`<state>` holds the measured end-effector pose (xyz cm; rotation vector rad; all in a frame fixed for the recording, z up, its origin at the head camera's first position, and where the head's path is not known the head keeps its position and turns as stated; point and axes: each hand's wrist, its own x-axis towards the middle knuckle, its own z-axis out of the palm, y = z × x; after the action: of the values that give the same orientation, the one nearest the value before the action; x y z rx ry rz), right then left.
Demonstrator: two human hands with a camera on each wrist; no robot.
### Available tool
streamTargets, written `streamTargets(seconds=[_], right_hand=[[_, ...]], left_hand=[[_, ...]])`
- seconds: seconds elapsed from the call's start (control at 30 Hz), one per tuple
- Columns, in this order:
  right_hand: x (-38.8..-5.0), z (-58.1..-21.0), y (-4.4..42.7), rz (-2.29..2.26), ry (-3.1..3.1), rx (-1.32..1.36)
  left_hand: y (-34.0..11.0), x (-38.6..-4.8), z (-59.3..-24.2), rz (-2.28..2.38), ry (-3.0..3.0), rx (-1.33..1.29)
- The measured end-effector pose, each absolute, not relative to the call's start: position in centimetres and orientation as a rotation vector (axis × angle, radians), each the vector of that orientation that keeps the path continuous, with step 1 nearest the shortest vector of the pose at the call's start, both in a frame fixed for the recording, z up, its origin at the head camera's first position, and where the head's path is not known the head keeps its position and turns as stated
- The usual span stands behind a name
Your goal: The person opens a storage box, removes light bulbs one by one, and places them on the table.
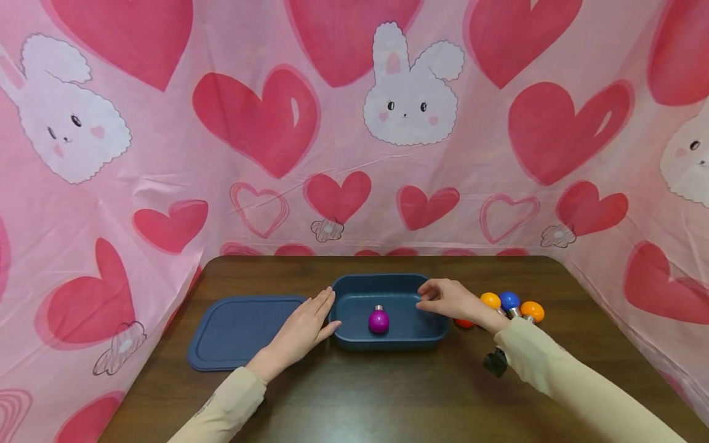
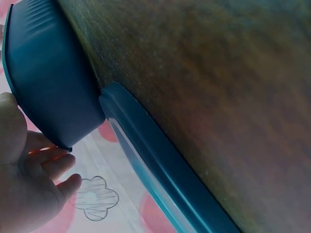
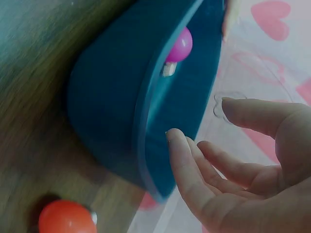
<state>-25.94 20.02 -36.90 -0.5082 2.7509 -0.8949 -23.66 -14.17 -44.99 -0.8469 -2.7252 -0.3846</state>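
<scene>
A dark blue rectangular container (image 1: 388, 342) stands at the middle of the table. Inside it lies a purple light bulb (image 1: 379, 321) with a silver cap, also visible in the right wrist view. My left hand (image 1: 303, 323) touches the container's left end, its fingers extended along the rim. Over the right end of the container hovers my right hand (image 1: 451, 299), fingers slightly bent and thumb apart from them. In the right wrist view nothing is between that thumb and the fingers (image 3: 181, 150).
A blue lid (image 1: 238, 332) lies flat left of the container, partly behind my left hand. To the right sit orange (image 1: 532, 311), blue (image 1: 509, 300) and red (image 1: 464, 323) bulbs, some partly hidden by my right arm. A pink heart-patterned cloth (image 1: 343, 154) hangs behind the table.
</scene>
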Motion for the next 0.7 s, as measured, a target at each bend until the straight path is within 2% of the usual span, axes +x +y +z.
streamTargets(seconds=[0.7], right_hand=[[-26.4, -39.1, 14.6, -0.706, 2.713, -0.466]], left_hand=[[-14.2, -23.6, -45.0, -0.385, -2.734, -0.841]])
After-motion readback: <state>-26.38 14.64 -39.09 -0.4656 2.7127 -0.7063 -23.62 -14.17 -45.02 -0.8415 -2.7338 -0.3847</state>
